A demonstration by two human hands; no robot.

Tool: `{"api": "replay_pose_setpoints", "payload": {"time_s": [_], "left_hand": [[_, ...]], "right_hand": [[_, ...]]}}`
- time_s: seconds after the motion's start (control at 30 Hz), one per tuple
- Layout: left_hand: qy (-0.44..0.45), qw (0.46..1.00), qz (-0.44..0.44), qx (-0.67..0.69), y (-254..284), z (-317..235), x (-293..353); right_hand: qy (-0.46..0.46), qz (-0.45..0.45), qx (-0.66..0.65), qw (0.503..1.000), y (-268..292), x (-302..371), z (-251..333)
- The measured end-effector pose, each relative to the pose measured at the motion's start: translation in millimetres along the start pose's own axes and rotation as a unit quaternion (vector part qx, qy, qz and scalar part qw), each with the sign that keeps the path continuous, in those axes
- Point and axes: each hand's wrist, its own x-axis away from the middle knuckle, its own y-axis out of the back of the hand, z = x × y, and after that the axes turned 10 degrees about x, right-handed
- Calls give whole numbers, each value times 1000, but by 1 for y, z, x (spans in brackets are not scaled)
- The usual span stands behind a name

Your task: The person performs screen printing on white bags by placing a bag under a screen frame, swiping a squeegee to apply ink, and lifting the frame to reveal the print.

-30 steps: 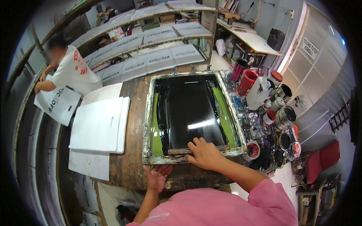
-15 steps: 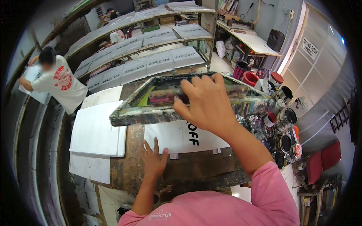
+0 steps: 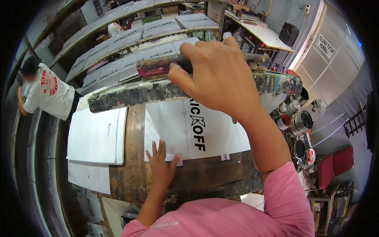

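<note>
My right hand point(image 3: 217, 75) is closed around a wooden-handled squeegee point(image 3: 152, 68) with pink-red ink stains. Just below it, the paint-crusted screen printing frame point(image 3: 134, 94) stands tilted up, its near edge raised over the table. My forearm and hand hide part of both. Under the frame lies a white sheet point(image 3: 169, 130) with large black lettering, its far part covered by the frame. My left hand point(image 3: 160, 164) is open, fingers stretched, its fingertips at the sheet's near left corner. Small pale tabs point(image 3: 225, 157) sit along the sheet's near edge.
A stack of white sheets point(image 3: 94, 134) lies left on the worn worktable point(image 3: 134, 173). Racks point(image 3: 118, 59) with printed sheets stand behind. Ink cans point(image 3: 301, 123) crowd the right side, near a red chair point(image 3: 335, 166). A co-worker point(image 3: 51, 89) stands at a rack on the left.
The frame's near edge has risen and tilted further up along with my right hand and the squeegee, uncovering more lettering. My left hand stays near the sheet's corner. The co-worker has turned and leaned toward the rack.
</note>
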Motion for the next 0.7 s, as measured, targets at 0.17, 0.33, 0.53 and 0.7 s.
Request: {"api": "replay_pose_setpoints", "payload": {"time_s": [0.17, 0.33, 0.53, 0.7], "left_hand": [[36, 970, -151, 185, 29, -40, -57], [105, 921, -235, 292, 42, 18, -29], [93, 905, -316, 270, 119, 95, -4], [164, 918, -335, 137, 188, 173, 19]], "right_hand": [[-4, 36, 11, 999, 4, -8, -4], [2, 30, 5, 1000, 4, -1, -1], [-7, 40, 9, 999, 8, -2, 0], [-8, 47, 6, 999, 10, 9, 4]]}}
